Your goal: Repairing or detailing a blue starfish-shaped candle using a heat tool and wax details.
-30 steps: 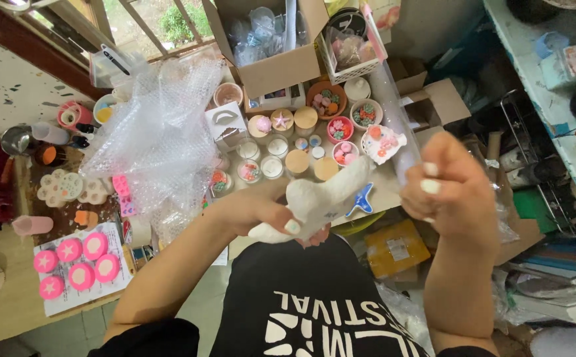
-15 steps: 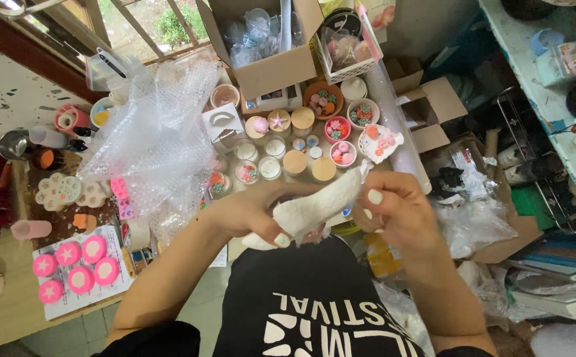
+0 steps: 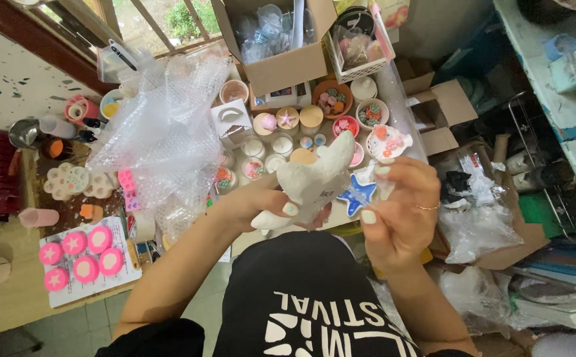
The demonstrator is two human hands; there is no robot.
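My left hand [image 3: 261,201] grips a white moulded piece [image 3: 314,180] with rounded points, holding it from below, tilted up to the right over my lap. My right hand [image 3: 400,208] hovers just right of that piece with fingers curled and apart; no grip on it shows. A ring sits on one finger. Between the two hands, a blue star-shaped dish [image 3: 357,195] lies on the table edge.
A crumpled sheet of bubble wrap [image 3: 162,132] lies left of the hands. Several small round jars and bowls with coloured bits [image 3: 301,132] crowd the table behind. Pink round moulds on paper [image 3: 80,254] sit at the left. Cardboard boxes [image 3: 281,63] stand at the back; plastic bags and clutter [image 3: 479,225] fill the right.
My right hand dropped from a raised position on the right and came in beside the white piece. The left hand lifted and tilted the piece further upright.
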